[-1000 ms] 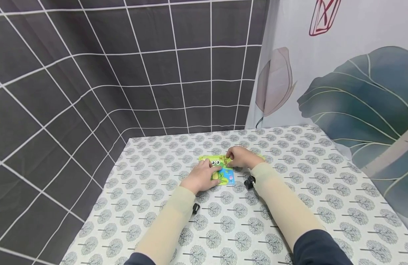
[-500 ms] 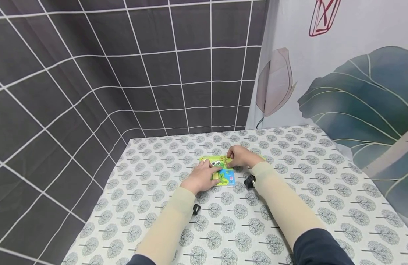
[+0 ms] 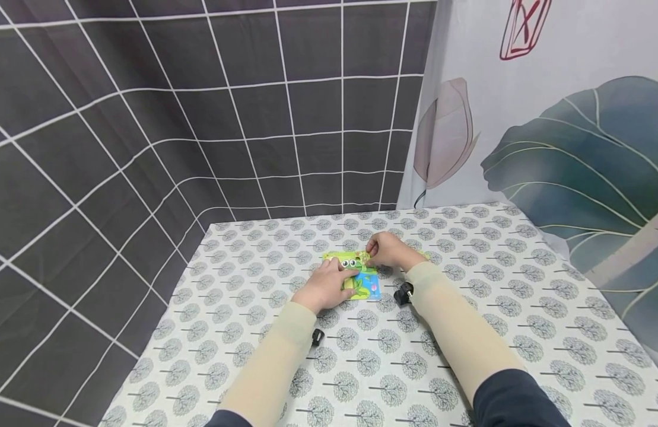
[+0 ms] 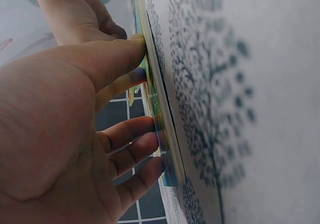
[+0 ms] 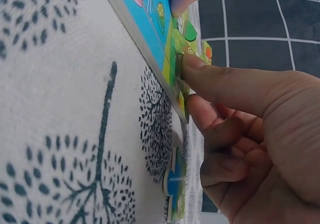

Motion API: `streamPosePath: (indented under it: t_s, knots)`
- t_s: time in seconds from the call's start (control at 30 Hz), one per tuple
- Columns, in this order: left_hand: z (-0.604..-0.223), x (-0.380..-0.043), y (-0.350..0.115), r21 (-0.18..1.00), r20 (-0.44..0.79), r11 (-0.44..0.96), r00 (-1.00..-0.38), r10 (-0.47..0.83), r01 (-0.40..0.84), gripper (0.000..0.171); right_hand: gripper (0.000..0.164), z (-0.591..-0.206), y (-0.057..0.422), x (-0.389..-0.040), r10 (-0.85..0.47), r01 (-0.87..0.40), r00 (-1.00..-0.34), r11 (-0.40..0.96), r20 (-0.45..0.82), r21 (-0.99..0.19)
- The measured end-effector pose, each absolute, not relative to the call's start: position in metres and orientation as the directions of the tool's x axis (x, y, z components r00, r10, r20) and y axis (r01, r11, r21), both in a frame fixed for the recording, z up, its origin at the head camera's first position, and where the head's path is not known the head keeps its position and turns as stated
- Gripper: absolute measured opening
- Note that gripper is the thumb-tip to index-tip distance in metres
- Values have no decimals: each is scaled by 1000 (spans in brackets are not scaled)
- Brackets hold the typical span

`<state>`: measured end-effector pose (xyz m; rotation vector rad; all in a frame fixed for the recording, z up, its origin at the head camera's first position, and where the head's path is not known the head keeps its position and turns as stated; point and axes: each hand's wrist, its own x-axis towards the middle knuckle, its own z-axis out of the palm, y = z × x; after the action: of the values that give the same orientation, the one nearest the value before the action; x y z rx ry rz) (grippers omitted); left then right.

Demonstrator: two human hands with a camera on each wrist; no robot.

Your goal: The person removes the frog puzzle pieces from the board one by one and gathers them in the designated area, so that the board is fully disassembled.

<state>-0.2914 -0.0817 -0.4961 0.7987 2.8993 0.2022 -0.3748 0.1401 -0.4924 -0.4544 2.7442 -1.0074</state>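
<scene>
A thin jigsaw puzzle board (image 3: 372, 289), printed with a green big-eyed frog on blue and green, lies flat on the patterned cloth. My left hand (image 3: 322, 286) rests on its left part, thumb and fingertips spread and pressing its face; the left wrist view shows the board's layered edge (image 4: 167, 134) under them. At the far right corner, my right hand (image 3: 391, 251) pinches a small green puzzle piece (image 5: 179, 66) between thumb and index finger, with the other fingers curled. The piece stands tilted up against the board, and my fingers partly cover it.
Another puzzle piece (image 5: 176, 186), blue and green, lies on the cloth beyond the board's right side, mostly behind my right hand in the head view. The tree-print tablecloth (image 3: 387, 379) reaches back to a dark gridded curtain (image 3: 312, 154).
My right hand's fingertips have risen slightly at the board's far right corner, with the piece tipping up. My left hand stays in place on the board.
</scene>
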Motion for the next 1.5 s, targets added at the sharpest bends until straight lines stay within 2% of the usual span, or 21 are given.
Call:
streamPosePath:
  t_s: [0.23,0.37,1.07,1.3,1.5]
  knots:
    - [-496,-291,-81,167,-88,853,-854,512,494,60,13,-499,143,-374,-320,-192,-946,675,-48,-712]
    - [-494,-290,-81,172,-83,854,-857,509,491,60,9,-502,143,-375,-307,-182,-951,665,-43,-724]
    - [-495,-291,-82,184,-92,854,-856,508,487,60,11,-509,147,-374,-306,-173,-952,584,-17,-793]
    - [-496,-291,-83,188,-86,851,-855,511,490,61,15,-506,154,-372,-300,-145,-954,507,-17,-850]
    - [-497,-291,-84,204,-82,850,-856,510,486,61,17,-506,165,-365,-277,-149,-961,506,3,-850]
